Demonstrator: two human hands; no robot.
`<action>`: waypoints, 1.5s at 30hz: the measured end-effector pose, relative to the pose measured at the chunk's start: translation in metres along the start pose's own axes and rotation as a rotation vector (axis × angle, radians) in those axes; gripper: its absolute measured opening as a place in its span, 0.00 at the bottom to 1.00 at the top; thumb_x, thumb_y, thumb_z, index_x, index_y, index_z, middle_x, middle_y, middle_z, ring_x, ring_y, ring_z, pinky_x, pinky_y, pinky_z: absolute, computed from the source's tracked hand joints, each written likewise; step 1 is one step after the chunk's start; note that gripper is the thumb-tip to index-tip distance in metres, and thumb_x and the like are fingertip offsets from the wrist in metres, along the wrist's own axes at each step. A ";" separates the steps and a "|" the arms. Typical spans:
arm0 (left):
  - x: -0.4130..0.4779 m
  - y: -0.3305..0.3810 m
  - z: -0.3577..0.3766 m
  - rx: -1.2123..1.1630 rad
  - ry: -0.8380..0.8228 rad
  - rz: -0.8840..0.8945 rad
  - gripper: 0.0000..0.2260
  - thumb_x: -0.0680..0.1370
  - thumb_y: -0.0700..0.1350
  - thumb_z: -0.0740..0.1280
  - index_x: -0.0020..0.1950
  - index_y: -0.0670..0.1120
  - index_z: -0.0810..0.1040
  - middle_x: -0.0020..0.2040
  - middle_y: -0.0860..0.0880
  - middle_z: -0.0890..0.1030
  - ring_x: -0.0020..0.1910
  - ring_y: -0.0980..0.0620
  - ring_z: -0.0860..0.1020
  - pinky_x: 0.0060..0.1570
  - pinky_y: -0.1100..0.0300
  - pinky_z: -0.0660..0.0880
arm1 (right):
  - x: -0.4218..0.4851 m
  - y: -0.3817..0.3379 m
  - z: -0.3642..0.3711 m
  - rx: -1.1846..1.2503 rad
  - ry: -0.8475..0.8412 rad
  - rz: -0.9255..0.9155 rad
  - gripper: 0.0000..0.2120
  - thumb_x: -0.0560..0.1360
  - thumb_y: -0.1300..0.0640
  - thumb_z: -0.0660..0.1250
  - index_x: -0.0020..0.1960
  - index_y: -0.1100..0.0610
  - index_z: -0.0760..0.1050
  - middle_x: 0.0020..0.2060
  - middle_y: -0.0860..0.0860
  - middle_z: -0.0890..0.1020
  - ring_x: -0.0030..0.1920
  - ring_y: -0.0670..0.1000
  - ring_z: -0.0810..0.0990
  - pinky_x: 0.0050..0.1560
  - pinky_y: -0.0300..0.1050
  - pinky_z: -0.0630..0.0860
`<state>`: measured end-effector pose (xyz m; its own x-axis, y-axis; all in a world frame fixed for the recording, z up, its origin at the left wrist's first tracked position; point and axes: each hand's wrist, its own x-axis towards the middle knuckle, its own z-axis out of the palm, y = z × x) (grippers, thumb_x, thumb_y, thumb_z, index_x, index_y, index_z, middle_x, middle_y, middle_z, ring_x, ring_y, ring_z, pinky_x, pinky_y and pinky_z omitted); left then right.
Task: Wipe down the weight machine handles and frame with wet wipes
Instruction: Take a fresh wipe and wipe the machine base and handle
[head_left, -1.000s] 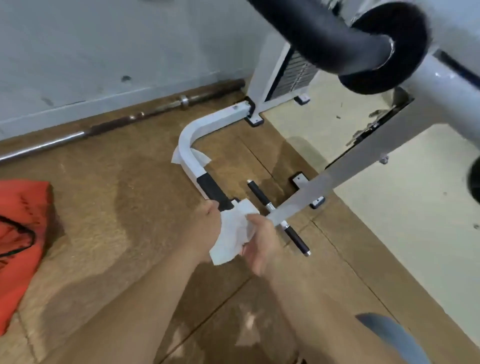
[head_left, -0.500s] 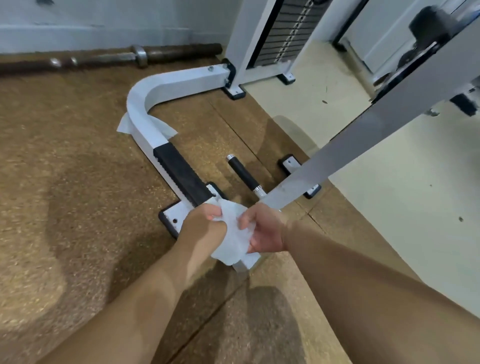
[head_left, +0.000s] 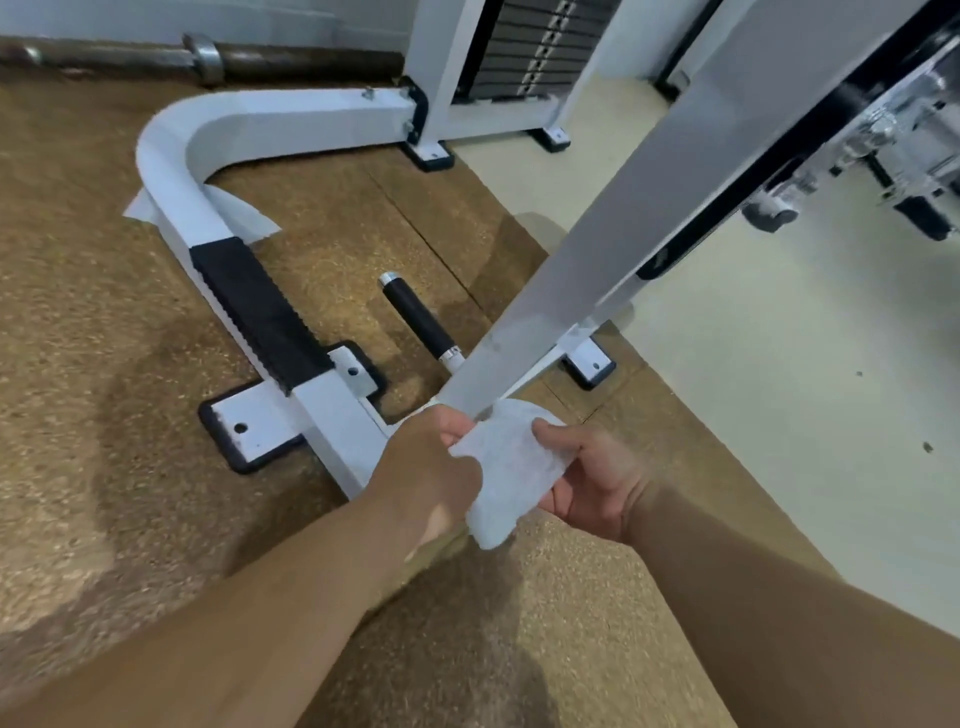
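Observation:
A white wet wipe (head_left: 511, 467) is held between both hands just above the machine's white base frame (head_left: 332, 410). My left hand (head_left: 431, 462) pinches its left edge and my right hand (head_left: 592, 478) grips its right edge. The curved white frame tube (head_left: 171, 176) runs from the floor plate to the weight stack, with a black ribbed grip pad (head_left: 260, 312) on it. A black foot handle (head_left: 418, 317) sticks out near the foot of the slanted grey upright (head_left: 623, 218), which meets the base just above the wipe.
A second white wipe (head_left: 234, 213) lies under the curved tube. A barbell (head_left: 208, 57) lies along the wall at the top. The weight stack (head_left: 524, 47) stands at the back. Brown rubber mat (head_left: 104, 415) covers the left floor, pale floor (head_left: 779, 389) the right.
The view has moved down and closer to the base frame. Both hands kept hold of the wipe and shifted right, toward the foot of the slanted upright.

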<state>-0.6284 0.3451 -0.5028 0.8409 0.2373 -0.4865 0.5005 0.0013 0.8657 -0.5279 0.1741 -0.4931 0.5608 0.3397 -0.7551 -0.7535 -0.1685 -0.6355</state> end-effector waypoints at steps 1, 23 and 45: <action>0.003 -0.003 0.002 0.017 0.026 0.004 0.08 0.78 0.39 0.66 0.53 0.52 0.78 0.48 0.51 0.80 0.48 0.53 0.79 0.42 0.60 0.78 | 0.001 0.000 -0.001 0.016 0.030 0.005 0.20 0.83 0.58 0.64 0.73 0.63 0.77 0.64 0.62 0.84 0.64 0.63 0.84 0.59 0.57 0.84; 0.024 -0.049 -0.036 1.250 -0.035 0.052 0.42 0.82 0.63 0.52 0.82 0.41 0.32 0.80 0.37 0.28 0.78 0.38 0.26 0.78 0.39 0.32 | 0.036 0.047 0.016 -1.482 0.570 -0.296 0.38 0.80 0.30 0.57 0.78 0.56 0.64 0.72 0.55 0.74 0.69 0.58 0.76 0.67 0.60 0.77; 0.038 -0.053 -0.034 1.221 -0.140 -0.010 0.51 0.75 0.77 0.47 0.78 0.45 0.23 0.73 0.42 0.16 0.71 0.37 0.16 0.72 0.32 0.26 | 0.080 -0.007 0.005 -0.933 0.128 0.271 0.12 0.78 0.54 0.74 0.40 0.57 0.74 0.25 0.50 0.72 0.22 0.48 0.67 0.27 0.39 0.65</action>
<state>-0.6303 0.3870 -0.5634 0.8129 0.1360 -0.5663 0.3085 -0.9253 0.2206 -0.4791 0.2075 -0.5481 0.4832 0.0880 -0.8711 -0.3193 -0.9087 -0.2689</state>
